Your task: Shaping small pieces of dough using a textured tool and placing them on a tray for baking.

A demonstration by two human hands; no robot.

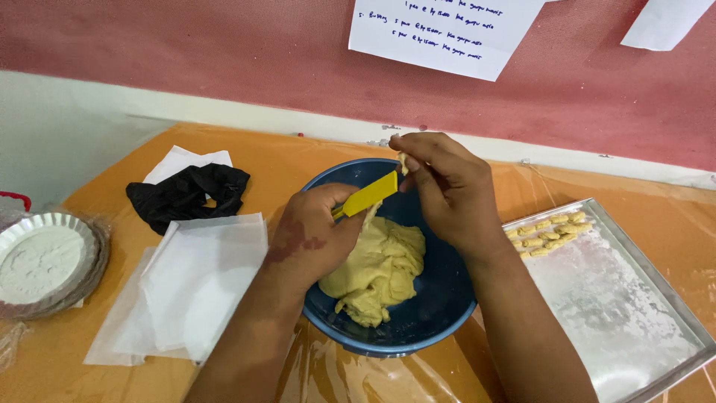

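We see an orange surface (97,377) bearing a blue bowl (447,298), metal tray (634,298), white paper sheets (201,283), black cloth (186,194) and flour dish (45,261).

- the bowl (447,298) sits mid tabletop (261,153), with the dough (380,272) inside it.
- both hands are over the bowl, the left hand (313,235) holding a scraper (368,196).
- the tray (619,313) lies right of the bowl, shaped pieces (548,233) at its far corner.
- paper sheets (198,280) lie left of the bowl, a cloth (186,194) behind them.
- the flour dish (45,261) is at the far left.
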